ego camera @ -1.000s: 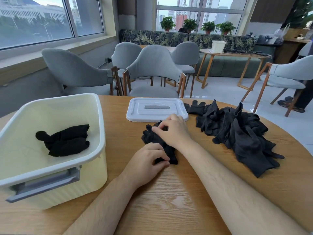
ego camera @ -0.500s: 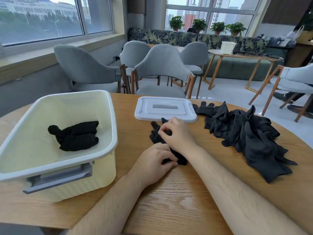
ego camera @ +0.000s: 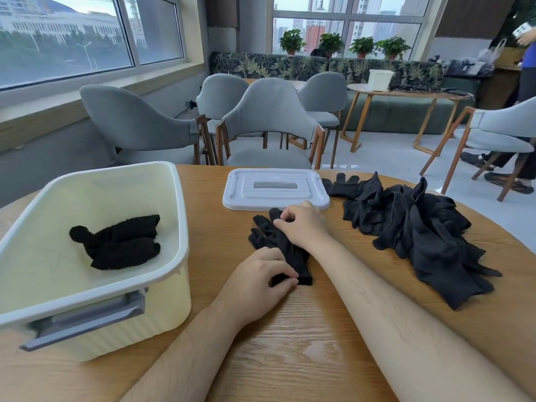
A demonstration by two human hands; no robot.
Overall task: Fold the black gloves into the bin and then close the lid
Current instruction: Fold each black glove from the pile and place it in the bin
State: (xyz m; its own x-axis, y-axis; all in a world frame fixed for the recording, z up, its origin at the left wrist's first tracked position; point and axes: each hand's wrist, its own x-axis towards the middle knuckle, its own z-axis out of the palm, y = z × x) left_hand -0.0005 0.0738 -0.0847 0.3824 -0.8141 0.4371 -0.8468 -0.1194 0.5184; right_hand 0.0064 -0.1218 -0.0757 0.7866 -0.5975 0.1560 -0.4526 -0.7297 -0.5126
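Far left of the grip, the bin (ego camera: 182, 227) holds the folded gloves (ego camera: 119, 242) already done. The left hand (ego camera: 258, 282) pinches the cuff end of the glove (ego camera: 275, 236) lying on the table (ego camera: 304, 343), fingers curled over it; just beyond, the right hand (ego camera: 304, 224) nips its finger end. Over the last second neither hand has let go or lifted, so this fold is probably only starting. The lid (ego camera: 275, 188) lies off, just past the right hand; the pile (ego camera: 420, 227) waits further right
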